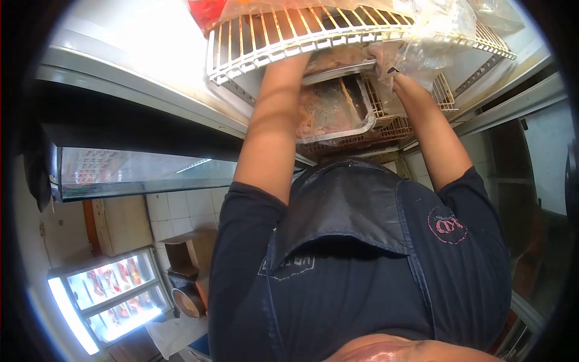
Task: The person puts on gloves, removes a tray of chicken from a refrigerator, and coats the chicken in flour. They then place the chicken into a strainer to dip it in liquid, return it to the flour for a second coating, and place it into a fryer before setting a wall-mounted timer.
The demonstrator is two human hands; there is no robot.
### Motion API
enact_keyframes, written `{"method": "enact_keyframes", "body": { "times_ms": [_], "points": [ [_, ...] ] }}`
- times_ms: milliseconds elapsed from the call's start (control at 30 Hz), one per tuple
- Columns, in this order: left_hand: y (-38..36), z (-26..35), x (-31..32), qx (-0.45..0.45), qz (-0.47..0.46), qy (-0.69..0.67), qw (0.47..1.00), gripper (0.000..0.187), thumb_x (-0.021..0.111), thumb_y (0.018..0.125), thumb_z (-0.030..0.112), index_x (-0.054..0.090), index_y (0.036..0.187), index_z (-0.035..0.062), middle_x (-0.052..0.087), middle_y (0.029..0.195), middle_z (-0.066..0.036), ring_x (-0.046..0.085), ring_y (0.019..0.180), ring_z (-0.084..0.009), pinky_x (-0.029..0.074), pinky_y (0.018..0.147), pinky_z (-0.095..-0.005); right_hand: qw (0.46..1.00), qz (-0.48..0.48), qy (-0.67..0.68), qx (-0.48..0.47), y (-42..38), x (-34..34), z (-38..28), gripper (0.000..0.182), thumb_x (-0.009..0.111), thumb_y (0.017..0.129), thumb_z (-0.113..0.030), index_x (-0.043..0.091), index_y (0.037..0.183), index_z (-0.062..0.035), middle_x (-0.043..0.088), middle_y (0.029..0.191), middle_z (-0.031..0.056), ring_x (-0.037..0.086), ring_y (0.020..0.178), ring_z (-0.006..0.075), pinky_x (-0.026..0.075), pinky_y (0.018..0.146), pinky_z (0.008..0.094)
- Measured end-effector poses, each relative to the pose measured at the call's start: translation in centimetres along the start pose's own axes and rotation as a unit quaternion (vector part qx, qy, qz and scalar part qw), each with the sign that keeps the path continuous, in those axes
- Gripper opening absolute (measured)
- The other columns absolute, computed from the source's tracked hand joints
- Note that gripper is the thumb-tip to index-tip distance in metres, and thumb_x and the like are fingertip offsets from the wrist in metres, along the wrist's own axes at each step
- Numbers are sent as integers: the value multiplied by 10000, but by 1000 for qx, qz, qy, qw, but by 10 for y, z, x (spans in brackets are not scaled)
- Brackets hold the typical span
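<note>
Both my arms reach up into a fridge, under a white wire shelf [313, 43]. My left hand [289, 27] lies behind the shelf wires, its fingers hidden, by the left side of an upper metal tray [341, 71] of pale, pinkish food, perhaps raw meat. At the tray's right end is my right hand [383, 60], partly covered by a clear plastic bag [431, 51]; I cannot tell whether its fingers grip the rim. Below sits a second metal tray [344, 134], holding similar food under clear plastic.
More wire racks [392, 130] are under the trays. A glass-panelled door [145, 172] stands to the left, and a door frame [500, 114] runs along the right. Behind, at lower left, are a lit display cabinet [114, 295] and a cardboard box [190, 250].
</note>
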State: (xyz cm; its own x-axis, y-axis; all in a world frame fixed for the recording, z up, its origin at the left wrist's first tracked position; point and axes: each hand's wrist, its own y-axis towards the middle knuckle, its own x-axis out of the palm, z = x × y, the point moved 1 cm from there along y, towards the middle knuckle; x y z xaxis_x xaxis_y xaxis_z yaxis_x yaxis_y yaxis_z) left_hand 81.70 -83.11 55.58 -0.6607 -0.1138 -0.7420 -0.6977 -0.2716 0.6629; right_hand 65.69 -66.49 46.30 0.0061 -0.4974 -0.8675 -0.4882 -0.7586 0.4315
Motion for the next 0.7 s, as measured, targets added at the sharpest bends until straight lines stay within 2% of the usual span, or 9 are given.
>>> {"method": "enact_keyframes", "body": {
  "times_ms": [167, 367, 467, 500, 600, 633, 700],
  "points": [
    [-6, 18, -2, 9, 0, -13, 1000, 464, 550, 926, 488, 690, 1152, 107, 695, 1034, -175, 645, 976, -378, 495, 861, -488, 997, 46, 14, 52, -21, -13, 31, 223, 522, 927, -243, 648, 1033, -92, 641, 1004, 116, 623, 924, 309, 514, 813, 390],
    [-15, 41, -2, 5, -30, -19, 999, 456, 558, 925, 483, 690, 1153, 110, 696, 1031, -168, 645, 975, -372, 496, 866, -486, 995, 23, 34, 88, -20, -26, 56, 218, 518, 924, -230, 643, 1028, -85, 638, 990, 115, 625, 908, 306, 519, 799, 391],
    [-38, 49, -2, -9, -66, -7, 998, 423, 568, 924, 469, 693, 1145, 131, 683, 1077, -133, 630, 1011, -349, 493, 878, -483, 995, 9, 38, 97, -11, -30, 64, 215, 517, 923, -224, 641, 1026, -82, 636, 982, 115, 626, 900, 305, 521, 792, 392],
    [-41, 47, 3, -3, -102, -37, 994, 441, 612, 895, 423, 647, 1206, 112, 626, 1218, -124, 547, 1151, -349, 435, 952, -509, 994, 6, 38, 100, -7, -30, 66, 214, 516, 922, -221, 640, 1025, -81, 636, 980, 115, 627, 897, 304, 522, 789, 392],
    [-40, 41, 8, -19, -122, -58, 991, 445, 595, 909, 430, 639, 1219, 115, 632, 1206, -133, 556, 1144, -355, 429, 966, -504, 993, -1, 38, 110, 5, -32, 72, 211, 515, 921, -215, 637, 1023, -77, 634, 973, 115, 628, 889, 303, 525, 782, 392],
    [-38, 38, 12, 18, -26, -46, 998, 337, 603, 898, 406, 698, 1065, 129, 684, 1045, -114, 631, 986, -338, 490, 846, -495, 993, -2, 38, 115, 7, -32, 73, 210, 514, 920, -213, 636, 1022, -76, 634, 970, 114, 628, 886, 302, 525, 780, 393],
    [-21, 31, 20, 53, 65, 18, 996, 254, 622, 857, 335, 687, 977, 121, 676, 953, -99, 630, 913, -320, 474, 784, -493, 992, -4, 38, 124, 16, -32, 79, 208, 513, 919, -208, 635, 1021, -74, 633, 965, 114, 629, 881, 301, 527, 775, 393]
  ]
}}
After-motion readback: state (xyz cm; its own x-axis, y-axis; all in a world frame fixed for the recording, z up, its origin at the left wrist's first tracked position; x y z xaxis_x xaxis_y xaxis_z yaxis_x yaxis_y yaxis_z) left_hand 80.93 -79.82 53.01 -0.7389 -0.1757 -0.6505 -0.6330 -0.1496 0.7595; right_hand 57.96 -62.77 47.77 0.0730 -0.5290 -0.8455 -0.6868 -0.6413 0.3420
